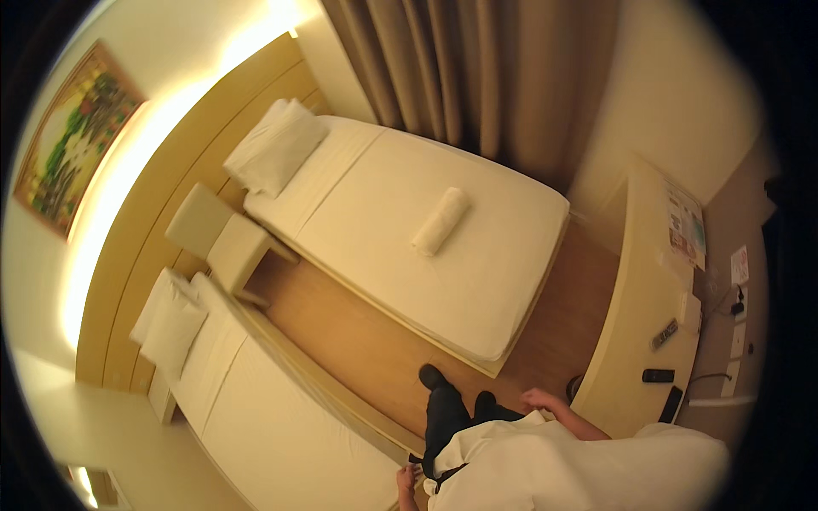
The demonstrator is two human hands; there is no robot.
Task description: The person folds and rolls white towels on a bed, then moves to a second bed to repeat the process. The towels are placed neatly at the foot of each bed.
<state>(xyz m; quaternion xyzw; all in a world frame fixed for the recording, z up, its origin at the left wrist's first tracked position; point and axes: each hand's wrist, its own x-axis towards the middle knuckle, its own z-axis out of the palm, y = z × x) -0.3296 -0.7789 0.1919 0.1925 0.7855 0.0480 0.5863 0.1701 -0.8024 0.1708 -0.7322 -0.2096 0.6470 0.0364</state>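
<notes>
Low in the view, my left hand [407,479] hangs at my side by the foot end of the nearer bed [287,425]. Its fingers are small and partly hidden, so I cannot tell whether they touch the bed or hold anything. My right hand [540,401] is raised in front of my waist, near the curved desk [617,358], fingers loosely bent and nothing visible in them. Ahead stands a second bed [377,191] with a white sheet. A rolled white towel or cloth [441,221] lies on it, apart from both hands.
A pale chair [236,246] stands between the beds on the wooden floor [332,319]. Pillows [278,150] lie at the far bed's head. On the desk are a grey remote [664,333], a black remote [658,375] and printed sheets [685,223]. Brown curtains [447,70] hang behind the far bed.
</notes>
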